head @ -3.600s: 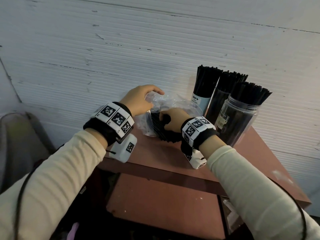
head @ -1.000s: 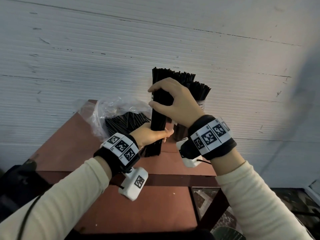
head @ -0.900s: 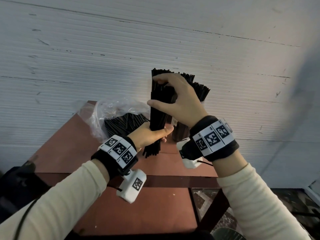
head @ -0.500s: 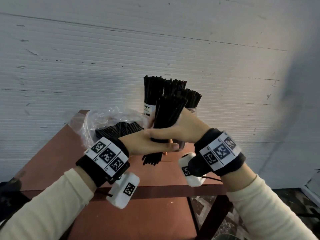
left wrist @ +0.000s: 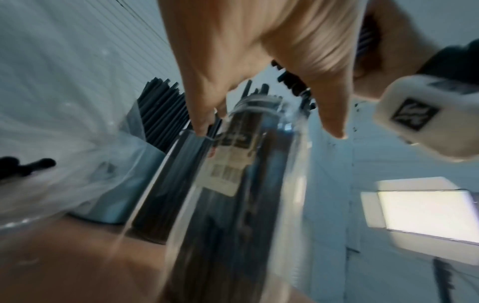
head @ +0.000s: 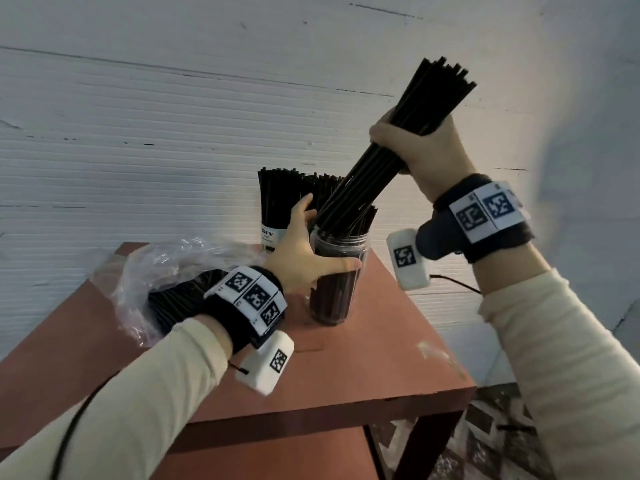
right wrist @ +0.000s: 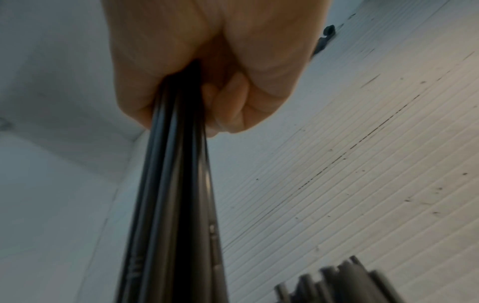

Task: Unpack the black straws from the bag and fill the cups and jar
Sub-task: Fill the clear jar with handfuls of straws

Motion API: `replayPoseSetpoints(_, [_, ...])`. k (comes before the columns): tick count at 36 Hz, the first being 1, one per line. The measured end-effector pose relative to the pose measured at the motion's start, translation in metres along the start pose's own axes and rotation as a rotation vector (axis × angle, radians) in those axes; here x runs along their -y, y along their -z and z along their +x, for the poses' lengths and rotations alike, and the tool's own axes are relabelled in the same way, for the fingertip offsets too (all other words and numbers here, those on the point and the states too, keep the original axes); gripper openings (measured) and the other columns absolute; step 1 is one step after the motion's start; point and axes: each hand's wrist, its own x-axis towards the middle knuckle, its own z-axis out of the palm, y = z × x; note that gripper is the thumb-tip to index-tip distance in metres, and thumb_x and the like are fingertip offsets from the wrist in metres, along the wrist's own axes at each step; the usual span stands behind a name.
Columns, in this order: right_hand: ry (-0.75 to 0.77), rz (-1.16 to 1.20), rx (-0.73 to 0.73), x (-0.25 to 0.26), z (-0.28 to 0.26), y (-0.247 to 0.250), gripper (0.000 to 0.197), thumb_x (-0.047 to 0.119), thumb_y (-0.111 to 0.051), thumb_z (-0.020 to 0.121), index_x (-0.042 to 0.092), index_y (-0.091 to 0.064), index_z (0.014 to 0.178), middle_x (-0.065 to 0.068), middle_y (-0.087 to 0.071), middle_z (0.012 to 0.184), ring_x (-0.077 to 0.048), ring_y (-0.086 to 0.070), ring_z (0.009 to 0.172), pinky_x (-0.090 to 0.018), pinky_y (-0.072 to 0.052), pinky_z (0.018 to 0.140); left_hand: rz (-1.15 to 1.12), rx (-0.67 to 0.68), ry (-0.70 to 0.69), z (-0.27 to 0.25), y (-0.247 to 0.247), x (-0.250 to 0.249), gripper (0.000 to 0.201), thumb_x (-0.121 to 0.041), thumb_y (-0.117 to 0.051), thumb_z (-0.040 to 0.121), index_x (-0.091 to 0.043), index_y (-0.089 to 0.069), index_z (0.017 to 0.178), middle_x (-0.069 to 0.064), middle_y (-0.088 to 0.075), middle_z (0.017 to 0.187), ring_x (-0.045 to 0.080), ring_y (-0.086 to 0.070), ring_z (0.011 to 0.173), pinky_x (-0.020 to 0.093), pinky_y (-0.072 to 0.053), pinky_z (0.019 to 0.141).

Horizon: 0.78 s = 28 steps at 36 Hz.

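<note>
Now | straw bundle (head: 388,157) tilted, top upper-right | lower ends in jar (head: 332,285)

Counted in the head view: two hands, left (head: 300,258) and right (head: 427,150); one clear jar (head: 337,275); one plastic bag (head: 166,275); one table (head: 346,368). Black straws (head: 388,161) too numerous to be counted. Cups only partly seen; number not determined.

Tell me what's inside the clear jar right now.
The clear jar is packed with black straws standing above its rim. The left hand covers part of its wall; its bottom can't be made out.
</note>
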Motion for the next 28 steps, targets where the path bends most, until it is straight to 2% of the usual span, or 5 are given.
replayPoseSetpoints(6, [-0.079, -0.037, 0.005, -0.018, 0.023, 0.011, 0.01, 0.016, -0.069, 0.075, 0.012, -0.06, 0.077, -0.009, -0.058, 0.077, -0.023, -0.057, 0.072, -0.037, -0.044, 0.064, 0.011, 0.085, 0.041, 0.021, 0.001, 0.013, 0.105, -0.028, -0.09, 0.063, -0.025, -0.029, 0.149, -0.008, -0.062, 0.127, 0.015, -0.061, 0.116, 0.042, -0.045, 0.106])
replayPoseSetpoints(19, [-0.171, -0.286, 0.315, -0.045, 0.03, -0.008, 0.039, 0.032, -0.075, 0.071, 0.0, -0.063, 0.087, -0.014, -0.063, 0.082, -0.026, -0.062, 0.075, -0.034, -0.051, 0.065, -0.003, 0.069, -0.02, 0.024, 0.001, 0.027, 0.093, -0.029, -0.087, 0.069, -0.031, -0.034, 0.145, -0.025, -0.059, 0.117, -0.013, -0.053, 0.108, 0.012, -0.041, 0.09])
replayPoseSetpoints(21, [-0.181, -0.318, 0.38, -0.052, 0.021, -0.012, 0.033, 0.035, -0.078, 0.076, 0.006, -0.064, 0.085, -0.006, -0.068, 0.084, -0.021, -0.068, 0.082, -0.036, -0.056, 0.078, -0.003, 0.072, -0.019, 0.023, 0.001, 0.027, 0.096, -0.033, -0.087, 0.067, -0.03, -0.033, 0.146, -0.022, -0.06, 0.12, -0.009, -0.055, 0.11, 0.015, -0.042, 0.092])
replayPoseSetpoints(24, [-0.185, -0.344, 0.436, -0.055, 0.003, -0.015, 0.02, 0.042, -0.075, 0.079, 0.027, -0.065, 0.088, 0.012, -0.068, 0.089, 0.001, -0.065, 0.084, -0.018, -0.049, 0.076, -0.012, 0.059, -0.011, 0.024, 0.001, 0.029, 0.095, -0.034, -0.088, 0.066, -0.031, -0.034, 0.144, -0.018, -0.062, 0.121, -0.001, -0.058, 0.113, 0.023, -0.044, 0.098])
replayPoseSetpoints(28, [-0.099, -0.333, 0.319, -0.065, -0.011, -0.015, 0.049, 0.052, -0.072, 0.078, 0.032, -0.057, 0.121, 0.009, -0.058, 0.124, -0.001, -0.053, 0.112, -0.026, -0.043, 0.095, -0.018, 0.061, -0.013, 0.026, 0.0, 0.031, 0.091, -0.033, -0.088, 0.065, -0.029, -0.038, 0.141, -0.013, -0.064, 0.121, 0.002, -0.06, 0.114, 0.027, -0.044, 0.102])
